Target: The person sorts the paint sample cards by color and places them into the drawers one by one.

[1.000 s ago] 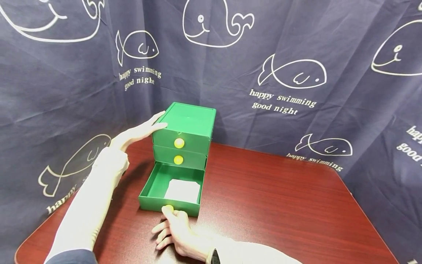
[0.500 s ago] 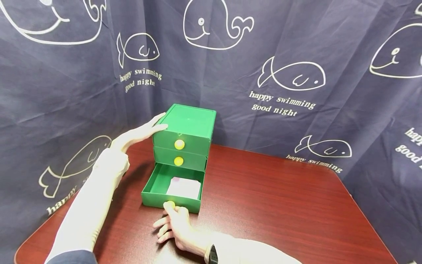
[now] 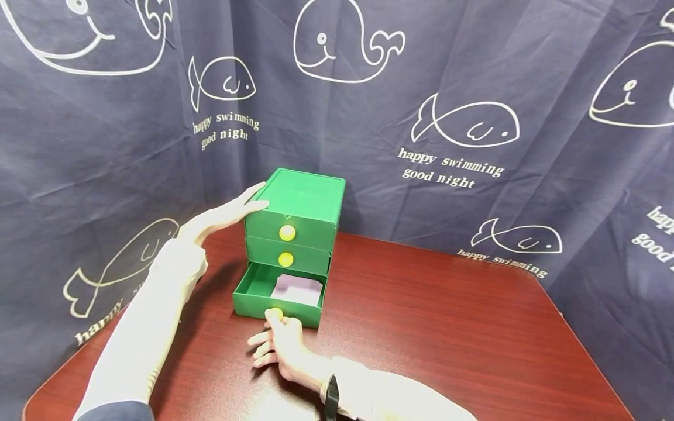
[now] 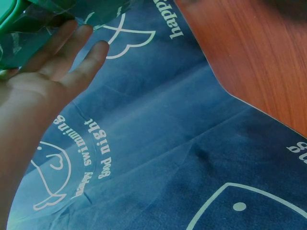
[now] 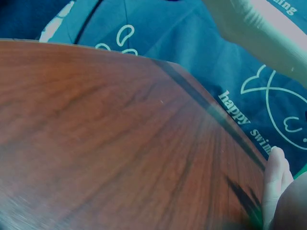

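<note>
A green drawer cabinet [image 3: 301, 192] with yellow round knobs stands on the table in the head view. My left hand [image 3: 223, 215] rests along its upper left edge, fingers straight; the left wrist view shows those fingers [image 4: 79, 69] against the cabinet's side. The bottom drawer [image 3: 247, 304] is pulled partway out. Inside it, toward the right, lies a pale pink-white square piece [image 3: 299, 287]. Thumb and index of my right hand [image 3: 288, 346] pinch the bottom drawer's yellow knob [image 3: 277, 313], while the other fingers spread loosely. Both upper drawers are closed.
The reddish-brown wooden table [image 3: 432, 327] extends right of the cabinet. A dark blue curtain [image 3: 368, 123] with white whale and fish drawings hangs behind and at both sides. A dark watch [image 3: 332, 399] sits on the right wrist.
The bottom drawer has slid further into the cabinet, and my right hand has moved forward with its knob. My left hand has kept its place on the cabinet.
</note>
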A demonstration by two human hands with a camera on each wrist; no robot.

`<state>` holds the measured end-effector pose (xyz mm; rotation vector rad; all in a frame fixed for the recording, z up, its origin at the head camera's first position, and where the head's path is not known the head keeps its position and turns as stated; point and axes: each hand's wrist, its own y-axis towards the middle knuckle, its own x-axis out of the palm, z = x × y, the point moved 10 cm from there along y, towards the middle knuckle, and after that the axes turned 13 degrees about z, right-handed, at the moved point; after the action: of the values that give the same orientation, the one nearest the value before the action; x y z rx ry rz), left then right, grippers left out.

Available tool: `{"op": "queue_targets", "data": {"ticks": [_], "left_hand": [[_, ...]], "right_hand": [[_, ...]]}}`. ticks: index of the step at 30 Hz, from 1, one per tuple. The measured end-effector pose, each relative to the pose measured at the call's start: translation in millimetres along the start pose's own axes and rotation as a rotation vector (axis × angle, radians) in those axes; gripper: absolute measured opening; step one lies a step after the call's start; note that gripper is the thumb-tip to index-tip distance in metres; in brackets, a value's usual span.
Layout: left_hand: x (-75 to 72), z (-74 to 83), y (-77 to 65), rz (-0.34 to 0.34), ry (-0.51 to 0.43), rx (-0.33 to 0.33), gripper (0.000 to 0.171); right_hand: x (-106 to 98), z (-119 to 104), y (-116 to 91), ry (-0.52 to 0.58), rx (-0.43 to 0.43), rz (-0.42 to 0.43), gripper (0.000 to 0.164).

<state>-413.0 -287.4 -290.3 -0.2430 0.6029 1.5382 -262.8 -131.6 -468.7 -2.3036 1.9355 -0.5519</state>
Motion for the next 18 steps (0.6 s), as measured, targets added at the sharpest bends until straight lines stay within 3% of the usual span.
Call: {"op": "queue_targets", "data": {"ticks": [10, 18], "left_hand": [[-2.0, -6.5, 3.3, -0.003, 0.03, -0.03, 0.077], [-0.5, -3.3, 1.5, 0.003, 0.032, -0.013, 0.076]], "right_hand": [[0, -10, 23, 0.006, -0.034, 0.046, 0.027], [-3, -14, 42, -0.006, -0.044, 0.095, 0.022]]}}
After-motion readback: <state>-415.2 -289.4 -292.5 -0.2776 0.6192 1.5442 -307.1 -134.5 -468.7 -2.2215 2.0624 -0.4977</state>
